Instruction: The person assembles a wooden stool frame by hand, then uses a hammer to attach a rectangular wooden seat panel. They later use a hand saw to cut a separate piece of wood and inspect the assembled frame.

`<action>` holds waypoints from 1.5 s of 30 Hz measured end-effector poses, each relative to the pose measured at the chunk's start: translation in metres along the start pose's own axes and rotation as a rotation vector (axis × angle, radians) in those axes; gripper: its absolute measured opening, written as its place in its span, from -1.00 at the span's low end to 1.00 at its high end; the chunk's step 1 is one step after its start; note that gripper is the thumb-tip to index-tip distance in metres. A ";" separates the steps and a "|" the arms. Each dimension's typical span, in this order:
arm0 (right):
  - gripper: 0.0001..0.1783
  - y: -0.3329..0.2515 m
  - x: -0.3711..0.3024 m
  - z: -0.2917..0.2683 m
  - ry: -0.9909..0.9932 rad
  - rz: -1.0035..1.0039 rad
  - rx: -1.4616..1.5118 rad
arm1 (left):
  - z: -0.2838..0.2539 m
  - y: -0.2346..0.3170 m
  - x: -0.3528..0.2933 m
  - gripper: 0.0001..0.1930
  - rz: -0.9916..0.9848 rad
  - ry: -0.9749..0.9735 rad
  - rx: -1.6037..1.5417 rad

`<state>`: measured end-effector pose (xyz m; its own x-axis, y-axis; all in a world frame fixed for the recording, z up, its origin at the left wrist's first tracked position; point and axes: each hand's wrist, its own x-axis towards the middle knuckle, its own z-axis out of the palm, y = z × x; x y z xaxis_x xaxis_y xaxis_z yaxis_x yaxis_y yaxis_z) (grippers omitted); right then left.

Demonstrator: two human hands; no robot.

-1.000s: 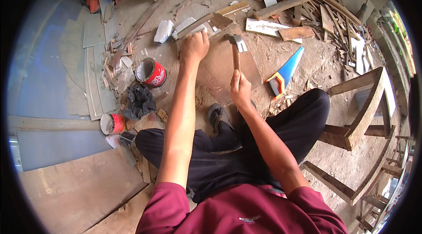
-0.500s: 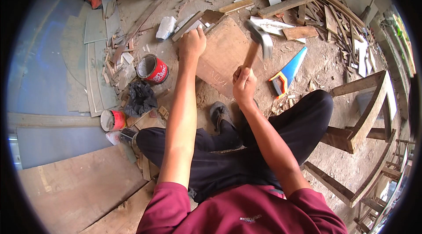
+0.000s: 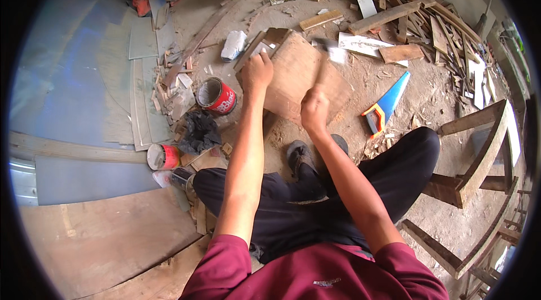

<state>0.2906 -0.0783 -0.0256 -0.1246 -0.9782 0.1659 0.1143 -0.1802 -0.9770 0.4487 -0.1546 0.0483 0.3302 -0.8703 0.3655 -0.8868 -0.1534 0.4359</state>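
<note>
My left hand [image 3: 258, 72] is closed on the left edge of a brown wooden box [image 3: 292, 81], beside its upright side boards. The box sits tilted in front of my feet, its broad plywood face toward me. My right hand [image 3: 314, 108] grips the wooden handle of a hammer [image 3: 322, 72] over the right part of that face. Motion smears the hammer's metal head. A blue handsaw [image 3: 387, 100] with an orange handle lies on the ground to the right. What my left fingertips press on is hidden.
Two red paint cans [image 3: 217, 96] [image 3: 163, 156] and a black plastic bag [image 3: 200, 132] stand at left. Scrap wood [image 3: 420, 21] is heaped at the far right. A wooden frame [image 3: 479, 156] stands near my right knee. Plywood [image 3: 112, 238] lies at lower left.
The view has shifted, so the whole scene sits farther right and lower. The hammer has swung leftward relative to the scene, its head now blurred. My left hand stays at the box's edge.
</note>
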 end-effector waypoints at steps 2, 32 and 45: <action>-0.38 0.005 0.002 0.002 0.004 0.072 -0.238 | -0.003 -0.001 -0.002 -0.42 -0.039 0.020 0.008; -0.39 0.050 -0.027 -0.082 0.402 0.493 0.395 | -0.020 -0.017 -0.018 -0.25 -0.179 -0.133 -0.159; -0.40 0.046 -0.006 -0.090 0.195 0.742 0.287 | -0.004 0.007 -0.007 -0.21 -0.151 -0.146 -0.174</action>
<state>0.2081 -0.0713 -0.0840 -0.0831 -0.8224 -0.5628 0.4791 0.4622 -0.7462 0.4416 -0.1478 0.0525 0.3933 -0.9037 0.1691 -0.7580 -0.2146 0.6159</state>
